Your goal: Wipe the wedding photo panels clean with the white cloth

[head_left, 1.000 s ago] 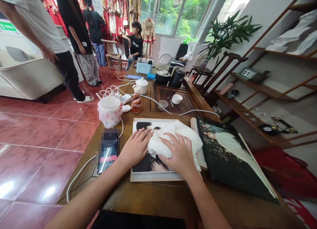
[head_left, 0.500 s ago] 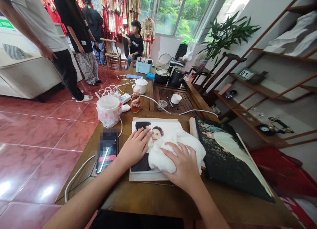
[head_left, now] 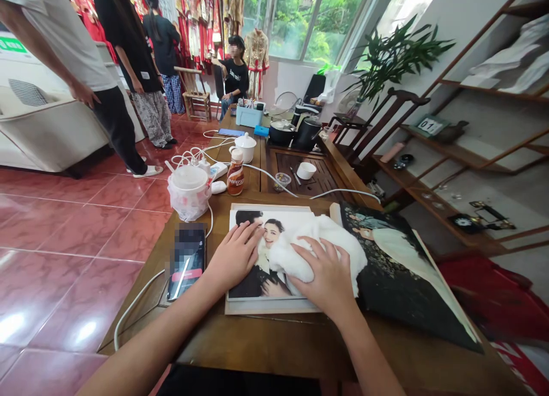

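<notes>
Left hand (head_left: pixel 235 256) is flat on the photo (head_left: pixel 278 224) near its left side, fingers straight and spread, not gripping. Right hand (head_left: pixel 323 276) is on top of the white fluffy cloth (head_left: pixel 319 239), fingers open and slightly curved over it, pressing, no closed grip. Cloth lies on the right part of the photo, right edge touching the dark photo board (head_left: pixel 398 276). Photo lies flat on the wooden table (head_left: pixel 274 342), a pale border showing at its lower edge. Phone (head_left: pixel 186 262) sits just left of the photo, screen blurred. Bagged tub (head_left: pixel 189 193) and sauce bottle (head_left: pixel 235 176) stand beyond it. Person (head_left: pixel 64 47) stands off the table's far left, well apart from both hands.
</notes>
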`<state>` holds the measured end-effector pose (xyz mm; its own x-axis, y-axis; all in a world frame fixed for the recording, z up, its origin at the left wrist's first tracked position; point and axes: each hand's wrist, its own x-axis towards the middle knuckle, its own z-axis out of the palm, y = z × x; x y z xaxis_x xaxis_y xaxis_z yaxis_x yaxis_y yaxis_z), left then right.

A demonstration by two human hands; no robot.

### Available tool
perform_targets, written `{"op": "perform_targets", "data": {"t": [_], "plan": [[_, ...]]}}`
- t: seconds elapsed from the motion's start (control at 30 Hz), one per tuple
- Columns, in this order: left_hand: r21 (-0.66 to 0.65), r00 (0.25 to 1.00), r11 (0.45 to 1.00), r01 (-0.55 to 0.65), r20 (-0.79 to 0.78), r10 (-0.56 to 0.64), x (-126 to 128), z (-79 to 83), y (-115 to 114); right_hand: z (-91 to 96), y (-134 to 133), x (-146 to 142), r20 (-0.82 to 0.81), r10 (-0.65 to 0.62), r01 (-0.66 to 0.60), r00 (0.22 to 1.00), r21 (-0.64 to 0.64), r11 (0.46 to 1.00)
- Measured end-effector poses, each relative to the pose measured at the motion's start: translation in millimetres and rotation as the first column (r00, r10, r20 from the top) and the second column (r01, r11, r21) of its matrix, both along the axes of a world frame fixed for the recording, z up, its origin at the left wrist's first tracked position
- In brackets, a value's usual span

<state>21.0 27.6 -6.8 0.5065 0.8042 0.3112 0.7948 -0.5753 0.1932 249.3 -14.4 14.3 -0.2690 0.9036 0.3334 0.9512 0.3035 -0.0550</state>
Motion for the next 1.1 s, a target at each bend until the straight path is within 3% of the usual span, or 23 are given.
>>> {"op": "perform_targets", "data": {"t": [0.23,0.57,0.7,0.8,1.1], "plan": [[-0.019,1.0,1.0,0.024,-0.013,-0.024,-1,-1.8,2,-1.4,-20,7,-0.013,0.022,-0.023,1.0,-0.036,0.999],[-0.026,0.999,0.999,0.044,-0.015,-0.044,-2,-2.7,7,-4.3,34,12,0.043,-0.037,0.036,0.998,0.035,0.999],[-0.021,0.999,0.999,0.032,-0.02,-0.033,-1,-3.3,7,-4.4,44,12,0.044,-0.051,0.049,0.998,0.049,0.998],[-0.007,1.0,1.0,0.02,-0.006,-0.02,0,-3.3,6,-5.9,34,12,0.055,-0.049,0.047,0.997,0.052,0.998],[-0.02,1.0,1.0,0.024,-0.007,-0.024,1,-4.1,7,-10.3,-28,16,-0.006,0.006,-0.006,1.0,0.001,1.0]]}}
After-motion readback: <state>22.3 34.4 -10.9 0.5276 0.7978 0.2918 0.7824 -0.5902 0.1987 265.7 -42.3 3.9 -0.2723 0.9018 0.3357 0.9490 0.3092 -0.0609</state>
